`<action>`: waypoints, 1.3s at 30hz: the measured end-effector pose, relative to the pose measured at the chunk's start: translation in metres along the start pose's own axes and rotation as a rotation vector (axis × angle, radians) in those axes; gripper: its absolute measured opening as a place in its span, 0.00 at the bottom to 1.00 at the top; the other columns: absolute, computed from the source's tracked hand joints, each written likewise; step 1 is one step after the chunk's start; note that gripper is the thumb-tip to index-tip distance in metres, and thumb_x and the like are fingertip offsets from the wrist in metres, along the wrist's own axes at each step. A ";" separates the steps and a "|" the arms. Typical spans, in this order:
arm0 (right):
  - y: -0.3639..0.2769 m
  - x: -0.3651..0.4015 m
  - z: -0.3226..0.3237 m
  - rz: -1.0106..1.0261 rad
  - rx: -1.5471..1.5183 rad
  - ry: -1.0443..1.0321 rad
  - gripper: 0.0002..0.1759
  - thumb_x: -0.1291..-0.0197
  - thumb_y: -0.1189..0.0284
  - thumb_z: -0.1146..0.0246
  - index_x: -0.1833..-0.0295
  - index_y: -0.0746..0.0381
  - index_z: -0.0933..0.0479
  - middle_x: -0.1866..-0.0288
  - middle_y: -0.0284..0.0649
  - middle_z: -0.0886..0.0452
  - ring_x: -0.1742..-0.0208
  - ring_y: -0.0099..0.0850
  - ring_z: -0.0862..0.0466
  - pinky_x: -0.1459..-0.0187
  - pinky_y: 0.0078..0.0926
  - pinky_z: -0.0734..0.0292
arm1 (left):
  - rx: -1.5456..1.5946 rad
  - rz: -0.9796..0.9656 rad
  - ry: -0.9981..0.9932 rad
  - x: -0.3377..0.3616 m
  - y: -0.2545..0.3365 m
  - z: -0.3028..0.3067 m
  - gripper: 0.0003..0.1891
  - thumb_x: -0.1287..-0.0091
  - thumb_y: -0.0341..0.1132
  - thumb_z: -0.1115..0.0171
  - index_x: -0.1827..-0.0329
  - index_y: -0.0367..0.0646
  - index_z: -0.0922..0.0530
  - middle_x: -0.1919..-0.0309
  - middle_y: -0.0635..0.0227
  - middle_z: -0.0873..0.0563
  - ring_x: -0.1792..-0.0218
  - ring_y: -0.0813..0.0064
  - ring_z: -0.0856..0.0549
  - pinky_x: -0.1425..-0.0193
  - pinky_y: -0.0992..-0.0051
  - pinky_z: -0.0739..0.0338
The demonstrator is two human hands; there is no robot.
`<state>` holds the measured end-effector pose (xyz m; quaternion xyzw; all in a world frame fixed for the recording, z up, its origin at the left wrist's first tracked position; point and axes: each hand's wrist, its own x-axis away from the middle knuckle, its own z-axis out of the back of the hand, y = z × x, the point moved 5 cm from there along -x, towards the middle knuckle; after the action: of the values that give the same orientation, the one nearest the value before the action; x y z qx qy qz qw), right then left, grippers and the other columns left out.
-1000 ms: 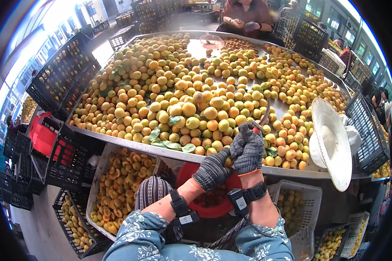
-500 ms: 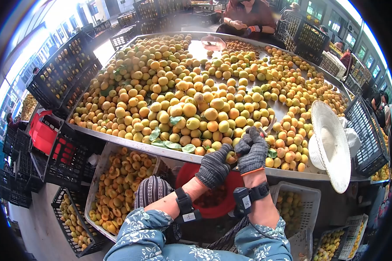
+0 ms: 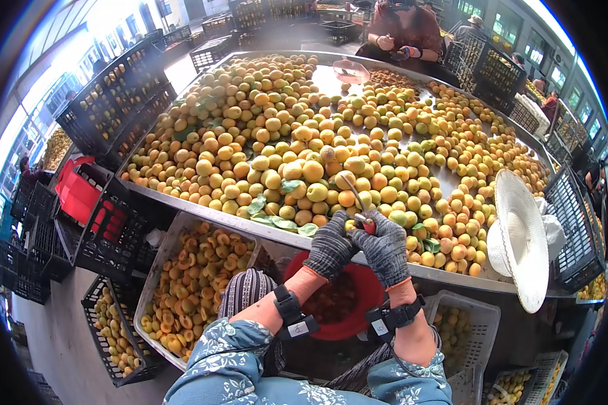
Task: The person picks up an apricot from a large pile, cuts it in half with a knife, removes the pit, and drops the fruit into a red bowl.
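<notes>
My right hand, in a dark grey knit glove, grips a small knife-like tool with a red handle. Its thin, curved metal part points up and left over the fruit. Close against it, my left hand in a matching glove is closed around an apricot, mostly hidden by the fingers. Both hands are at the near edge of a metal table heaped with apricots. Below them stands a red basin with dark contents, possibly pits. Left of it, a white crate holds opened apricot halves.
A straw hat rests on the table's right edge beside a black crate. Another white crate is low on the right. Stacked black crates and a red bucket stand left. Across the table sits a person.
The tool has swung from pointing right to pointing up and left, its red handle now visible. My hands have drawn slightly lower, and the view has shifted a little left.
</notes>
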<state>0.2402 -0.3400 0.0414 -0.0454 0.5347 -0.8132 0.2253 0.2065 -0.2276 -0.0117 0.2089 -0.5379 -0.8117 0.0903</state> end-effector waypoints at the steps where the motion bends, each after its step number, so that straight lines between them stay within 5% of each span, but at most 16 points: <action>1: 0.001 0.000 -0.001 0.003 -0.006 -0.008 0.14 0.52 0.75 0.31 0.57 0.65 0.20 0.71 0.31 0.19 0.70 0.19 0.22 0.65 0.20 0.23 | -0.102 0.003 0.010 0.001 -0.003 0.001 0.18 0.43 0.45 0.34 0.58 0.44 0.28 0.73 0.52 0.17 0.67 0.49 0.16 0.66 0.57 0.23; 5: -0.007 0.004 -0.011 -0.003 -0.136 -0.008 0.14 0.52 0.76 0.35 0.57 0.64 0.21 0.74 0.36 0.20 0.72 0.20 0.22 0.67 0.21 0.24 | -0.414 -0.074 -0.042 0.006 0.022 0.012 0.14 0.40 0.43 0.40 0.57 0.46 0.28 0.73 0.53 0.17 0.68 0.49 0.16 0.66 0.54 0.24; 7: -0.008 0.006 -0.011 0.057 0.241 0.064 0.11 0.55 0.75 0.35 0.62 0.64 0.23 0.76 0.40 0.21 0.73 0.26 0.20 0.68 0.25 0.24 | -0.483 -0.128 -0.076 0.008 0.022 0.016 0.14 0.40 0.42 0.40 0.54 0.47 0.26 0.73 0.52 0.17 0.68 0.50 0.16 0.66 0.55 0.24; 11: -0.004 0.011 -0.020 0.185 0.305 0.037 0.12 0.57 0.74 0.36 0.64 0.65 0.25 0.76 0.44 0.22 0.74 0.34 0.20 0.67 0.31 0.25 | -0.714 -0.091 -0.245 0.012 0.028 0.032 0.15 0.41 0.41 0.40 0.51 0.48 0.22 0.72 0.54 0.17 0.67 0.52 0.16 0.64 0.58 0.23; 15: -0.003 0.012 -0.005 -0.082 -0.170 -0.262 0.08 0.60 0.76 0.34 0.69 0.62 0.21 0.77 0.30 0.22 0.74 0.19 0.24 0.69 0.20 0.28 | -0.292 0.010 -0.089 0.018 -0.005 0.108 0.17 0.52 0.36 0.35 0.56 0.48 0.20 0.68 0.56 0.15 0.65 0.56 0.15 0.57 0.64 0.21; 17: -0.006 0.015 0.002 -0.099 -0.211 -0.368 0.06 0.62 0.76 0.34 0.73 0.60 0.22 0.79 0.30 0.22 0.75 0.19 0.24 0.69 0.19 0.28 | -0.119 0.100 -0.077 0.026 -0.019 0.165 0.15 0.54 0.27 0.27 0.62 0.46 0.21 0.73 0.75 0.20 0.69 0.83 0.23 0.63 0.77 0.24; 19: -0.012 0.019 0.004 -0.125 -0.128 -0.527 0.05 0.63 0.76 0.34 0.75 0.62 0.22 0.79 0.31 0.22 0.75 0.20 0.23 0.69 0.20 0.27 | -0.119 0.225 -0.022 0.038 -0.060 0.223 0.17 0.55 0.26 0.26 0.62 0.47 0.21 0.70 0.76 0.19 0.69 0.82 0.21 0.62 0.77 0.23; 21: -0.008 0.023 0.001 -0.167 -0.109 -0.639 0.06 0.62 0.75 0.34 0.74 0.64 0.21 0.79 0.33 0.21 0.74 0.21 0.22 0.67 0.21 0.26 | -0.087 0.689 0.003 0.063 -0.067 0.268 0.19 0.56 0.28 0.24 0.61 0.48 0.22 0.71 0.75 0.19 0.68 0.81 0.20 0.61 0.78 0.21; 23: 0.004 0.020 0.002 -0.080 0.076 -0.469 0.07 0.60 0.75 0.34 0.71 0.64 0.20 0.74 0.33 0.19 0.72 0.22 0.22 0.66 0.20 0.26 | -0.184 0.820 0.029 0.089 -0.093 0.308 0.23 0.57 0.30 0.22 0.57 0.47 0.21 0.69 0.71 0.17 0.65 0.77 0.18 0.58 0.76 0.21; 25: 0.010 0.017 0.002 -0.196 -0.265 -0.261 0.09 0.58 0.75 0.35 0.66 0.64 0.19 0.71 0.32 0.19 0.70 0.23 0.22 0.65 0.20 0.26 | -0.561 0.512 -0.018 0.105 -0.130 0.349 0.27 0.57 0.33 0.21 0.51 0.46 0.21 0.65 0.67 0.15 0.61 0.74 0.17 0.54 0.74 0.21; 26: 0.013 0.010 0.005 -0.190 -0.309 -0.275 0.11 0.55 0.75 0.35 0.62 0.63 0.19 0.71 0.30 0.20 0.70 0.22 0.22 0.64 0.19 0.26 | -0.741 0.647 0.001 0.113 -0.130 0.363 0.30 0.55 0.34 0.21 0.45 0.44 0.22 0.61 0.62 0.15 0.57 0.72 0.17 0.50 0.73 0.22; 29: 0.031 -0.002 0.017 -0.294 -0.270 -0.176 0.12 0.48 0.72 0.34 0.57 0.62 0.21 0.72 0.31 0.21 0.77 0.18 0.24 0.84 0.13 0.34 | -0.616 0.703 0.284 0.132 -0.155 0.404 0.29 0.55 0.33 0.22 0.46 0.40 0.22 0.61 0.62 0.15 0.58 0.73 0.17 0.50 0.73 0.23; 32: 0.068 -0.013 0.013 -0.162 -0.495 -0.036 0.13 0.46 0.72 0.34 0.54 0.61 0.22 0.70 0.31 0.20 0.80 0.18 0.24 0.89 0.11 0.39 | -0.411 0.561 0.403 0.134 -0.163 0.401 0.22 0.52 0.31 0.24 0.52 0.37 0.20 0.65 0.64 0.14 0.66 0.77 0.18 0.61 0.75 0.22; 34: 0.074 -0.018 0.005 -0.151 -0.442 -0.043 0.10 0.45 0.72 0.35 0.56 0.61 0.21 0.70 0.28 0.22 0.75 0.17 0.25 0.77 0.12 0.32 | -0.216 0.468 0.444 0.113 -0.138 0.374 0.14 0.47 0.29 0.28 0.57 0.37 0.18 0.70 0.68 0.14 0.74 0.81 0.19 0.70 0.79 0.23; 36: 0.047 -0.012 0.005 -0.157 -0.396 0.065 0.05 0.46 0.73 0.36 0.63 0.60 0.20 0.73 0.27 0.23 0.73 0.18 0.27 0.69 0.17 0.33 | 0.011 0.425 0.402 0.084 -0.105 0.340 0.12 0.46 0.27 0.29 0.59 0.38 0.18 0.69 0.68 0.14 0.72 0.82 0.19 0.67 0.79 0.23; 39: 0.036 -0.013 0.004 -0.246 -0.332 0.059 0.03 0.45 0.72 0.38 0.65 0.57 0.20 0.77 0.27 0.27 0.83 0.18 0.31 0.88 0.17 0.42 | 0.261 0.348 0.261 0.032 -0.047 0.271 0.08 0.43 0.26 0.32 0.61 0.38 0.18 0.71 0.72 0.16 0.72 0.84 0.21 0.69 0.81 0.23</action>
<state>0.2643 -0.3497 0.0136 -0.1230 0.6583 -0.7361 0.0981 0.0629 0.0064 0.0279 0.2263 -0.6499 -0.6736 0.2696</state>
